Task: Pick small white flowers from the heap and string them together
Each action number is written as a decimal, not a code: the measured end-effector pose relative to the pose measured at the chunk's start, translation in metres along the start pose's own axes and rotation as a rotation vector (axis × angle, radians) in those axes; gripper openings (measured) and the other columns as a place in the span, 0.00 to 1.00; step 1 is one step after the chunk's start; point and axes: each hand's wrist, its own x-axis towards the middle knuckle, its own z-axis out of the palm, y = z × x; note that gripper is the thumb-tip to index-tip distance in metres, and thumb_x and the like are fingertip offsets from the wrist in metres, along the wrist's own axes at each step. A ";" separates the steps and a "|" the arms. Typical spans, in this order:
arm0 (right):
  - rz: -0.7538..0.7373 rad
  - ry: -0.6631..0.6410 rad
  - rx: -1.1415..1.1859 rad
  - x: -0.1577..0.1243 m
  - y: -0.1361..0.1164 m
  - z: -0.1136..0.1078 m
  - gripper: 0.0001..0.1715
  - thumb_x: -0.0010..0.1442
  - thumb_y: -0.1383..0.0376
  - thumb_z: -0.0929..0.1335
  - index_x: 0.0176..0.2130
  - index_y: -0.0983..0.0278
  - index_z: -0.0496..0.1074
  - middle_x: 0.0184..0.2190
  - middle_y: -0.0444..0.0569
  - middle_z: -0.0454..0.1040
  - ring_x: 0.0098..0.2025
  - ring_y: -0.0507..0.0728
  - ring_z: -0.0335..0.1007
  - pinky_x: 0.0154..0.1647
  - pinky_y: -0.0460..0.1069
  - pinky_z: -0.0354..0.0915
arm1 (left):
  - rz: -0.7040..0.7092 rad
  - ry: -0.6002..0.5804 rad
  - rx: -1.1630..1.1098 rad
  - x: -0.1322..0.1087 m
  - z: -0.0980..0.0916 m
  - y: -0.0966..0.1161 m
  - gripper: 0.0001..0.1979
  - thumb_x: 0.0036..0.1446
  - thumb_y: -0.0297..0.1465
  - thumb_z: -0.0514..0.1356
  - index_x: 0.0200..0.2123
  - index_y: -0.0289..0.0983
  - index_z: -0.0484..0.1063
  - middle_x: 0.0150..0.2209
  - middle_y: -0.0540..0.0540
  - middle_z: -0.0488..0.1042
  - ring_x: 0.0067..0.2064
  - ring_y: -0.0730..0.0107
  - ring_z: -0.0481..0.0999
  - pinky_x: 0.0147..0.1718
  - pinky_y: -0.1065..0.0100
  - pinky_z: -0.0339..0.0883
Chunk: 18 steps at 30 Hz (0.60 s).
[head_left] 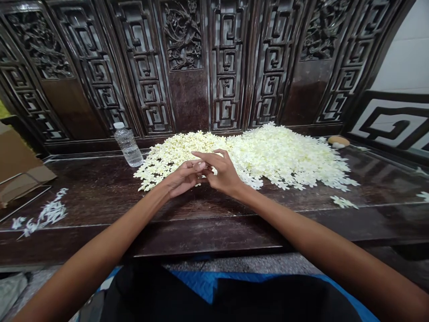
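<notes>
The left hand (185, 178) and right hand (223, 172) meet half-curled at the near edge of a great heap of cream-white blossoms (278, 156) (whether they pinch anything, I can't tell) — nearly all lying piled on the dark wooden worktop (83, 197), a small loose spray (47, 212) set apart to the left.

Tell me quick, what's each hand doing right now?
Left hand: fingers curled, closed; anything held is hidden.
Right hand: fingers closed against the left hand; whether they hold anything cannot be told.
</notes>
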 end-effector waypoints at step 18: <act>-0.075 0.008 -0.118 0.003 0.003 -0.006 0.28 0.68 0.72 0.66 0.65 0.58 0.68 0.54 0.51 0.81 0.57 0.61 0.75 0.64 0.61 0.54 | 0.031 0.111 0.039 0.004 -0.008 0.002 0.15 0.47 0.34 0.78 0.36 0.34 0.82 0.36 0.46 0.79 0.38 0.71 0.78 0.49 0.61 0.74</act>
